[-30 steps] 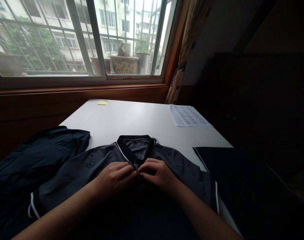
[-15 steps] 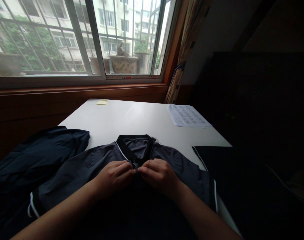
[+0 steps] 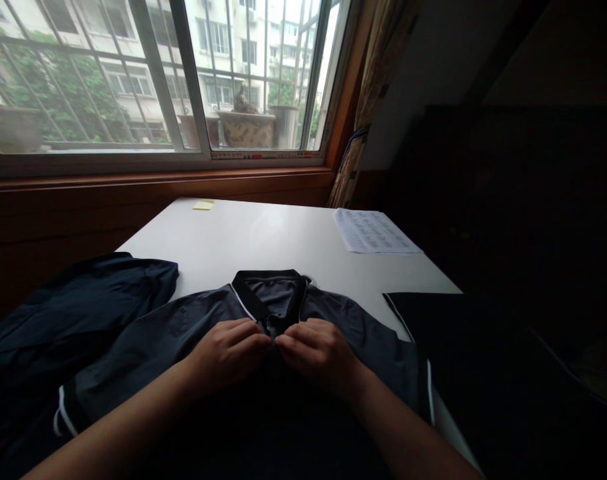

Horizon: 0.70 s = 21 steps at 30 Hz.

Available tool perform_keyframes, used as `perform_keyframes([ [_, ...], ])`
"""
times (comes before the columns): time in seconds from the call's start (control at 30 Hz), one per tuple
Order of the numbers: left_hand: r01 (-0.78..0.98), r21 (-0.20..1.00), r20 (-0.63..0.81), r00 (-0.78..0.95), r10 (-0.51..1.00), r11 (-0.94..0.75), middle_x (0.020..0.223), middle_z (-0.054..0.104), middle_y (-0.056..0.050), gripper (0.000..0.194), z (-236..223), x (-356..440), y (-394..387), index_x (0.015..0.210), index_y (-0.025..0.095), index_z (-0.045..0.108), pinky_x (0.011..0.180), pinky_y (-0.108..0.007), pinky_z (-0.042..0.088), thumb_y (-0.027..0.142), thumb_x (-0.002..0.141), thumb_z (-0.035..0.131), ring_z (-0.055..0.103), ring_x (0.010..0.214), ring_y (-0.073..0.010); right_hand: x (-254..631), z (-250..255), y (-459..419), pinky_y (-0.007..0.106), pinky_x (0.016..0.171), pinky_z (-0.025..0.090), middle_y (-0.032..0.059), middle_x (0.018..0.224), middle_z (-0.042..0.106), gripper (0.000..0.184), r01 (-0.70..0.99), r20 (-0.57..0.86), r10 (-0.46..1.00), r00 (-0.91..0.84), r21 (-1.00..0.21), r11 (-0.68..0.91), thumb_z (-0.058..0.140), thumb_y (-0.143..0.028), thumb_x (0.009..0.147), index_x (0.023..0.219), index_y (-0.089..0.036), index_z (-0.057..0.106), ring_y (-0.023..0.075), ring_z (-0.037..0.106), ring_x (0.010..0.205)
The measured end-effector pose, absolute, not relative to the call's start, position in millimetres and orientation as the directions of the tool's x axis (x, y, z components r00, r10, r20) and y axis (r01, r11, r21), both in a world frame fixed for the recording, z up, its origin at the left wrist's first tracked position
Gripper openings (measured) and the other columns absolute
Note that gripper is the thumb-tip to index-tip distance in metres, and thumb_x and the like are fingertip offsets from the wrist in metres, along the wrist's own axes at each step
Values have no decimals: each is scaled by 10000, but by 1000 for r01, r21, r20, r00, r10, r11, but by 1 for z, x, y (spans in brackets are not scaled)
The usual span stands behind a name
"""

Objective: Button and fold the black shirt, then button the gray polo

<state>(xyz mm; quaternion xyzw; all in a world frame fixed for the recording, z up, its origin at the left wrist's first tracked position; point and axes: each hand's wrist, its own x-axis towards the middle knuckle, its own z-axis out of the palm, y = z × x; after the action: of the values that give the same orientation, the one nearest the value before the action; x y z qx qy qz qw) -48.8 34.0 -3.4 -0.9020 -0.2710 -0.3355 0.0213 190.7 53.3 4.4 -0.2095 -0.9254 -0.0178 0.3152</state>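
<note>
A dark grey polo shirt (image 3: 188, 320) with a black collar and white piping lies face up and spread out, its collar toward the window. My left hand (image 3: 233, 350) is closed on the left edge of the front placket, just below the collar. Facing it, my right hand (image 3: 316, 350) pinches the other side of the placket. The fingertips of both hands nearly meet, a narrow gap between them. Any button under the fingers is hidden, and the lower part of the shirt is lost in shadow.
The shirt lies on a white table (image 3: 273, 233). A dark blue garment (image 3: 98, 293) is heaped at the left, and dark cloth with white piping (image 3: 448, 340) lies at the right. Printed sheets (image 3: 376, 231) and a yellow sticky note (image 3: 204, 205) rest near the far edge, below a barred window (image 3: 233, 80).
Both hands stay at the placket, with only a very slight shift of the fingers. The shirt and the things around it have not visibly moved.
</note>
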Motion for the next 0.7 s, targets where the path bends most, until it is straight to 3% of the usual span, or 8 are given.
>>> perform_keyframes([
  [0.3, 529, 90, 628, 628, 460, -844, 870, 675, -28, 233, -7, -50, 36, 1222, 184, 591, 616, -271, 530, 169, 998, 531, 624, 719, -146, 191, 5, 55, 313, 610, 399, 19, 778, 698, 167, 405, 596, 395, -699, -126, 906, 541, -236, 1007, 925, -208, 684, 140, 584, 631],
  [0.7, 515, 91, 592, 660, 463, -852, 857, 669, -33, 149, -1, -50, 36, 1103, 176, 611, 614, -273, 532, 190, 1013, 494, 621, 713, -153, 190, 4, 55, 302, 625, 431, 25, 790, 708, 168, 415, 597, 419, -684, -153, 897, 549, -238, 1004, 941, -215, 703, 144, 608, 655],
])
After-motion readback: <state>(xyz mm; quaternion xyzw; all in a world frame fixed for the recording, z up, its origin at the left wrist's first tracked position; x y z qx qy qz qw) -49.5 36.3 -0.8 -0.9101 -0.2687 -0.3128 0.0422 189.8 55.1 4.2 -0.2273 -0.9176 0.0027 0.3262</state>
